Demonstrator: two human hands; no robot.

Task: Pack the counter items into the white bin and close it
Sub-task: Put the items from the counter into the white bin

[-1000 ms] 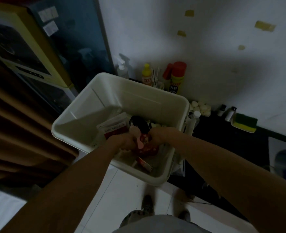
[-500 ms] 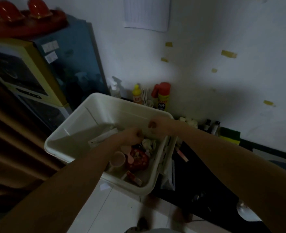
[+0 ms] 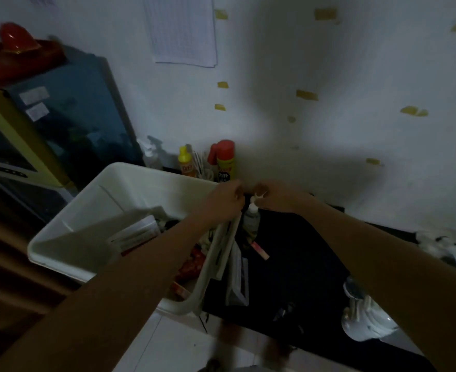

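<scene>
The open white bin (image 3: 92,216) stands at the left end of the dark counter (image 3: 302,253). Inside lie a box with a red label (image 3: 138,234) and a red packet (image 3: 192,264), partly under my left forearm. My left hand (image 3: 228,197) hovers with curled fingers at the bin's far right corner; what it holds is hidden. My right hand (image 3: 275,196) is just beside it and pinches the white pump top of a clear pump bottle (image 3: 251,220), which stands against the bin's right wall.
A yellow bottle (image 3: 186,163), a red-capped spray can (image 3: 224,162) and a white spray bottle (image 3: 151,151) stand by the wall behind the bin. A pink stick (image 3: 260,251) and a plastic sleeve (image 3: 239,275) lie on the counter. A blue cabinet (image 3: 74,116) stands left.
Both hands came up out of the bin and moved to its far right corner, by the pump bottle. The view tilted up toward the wall.
</scene>
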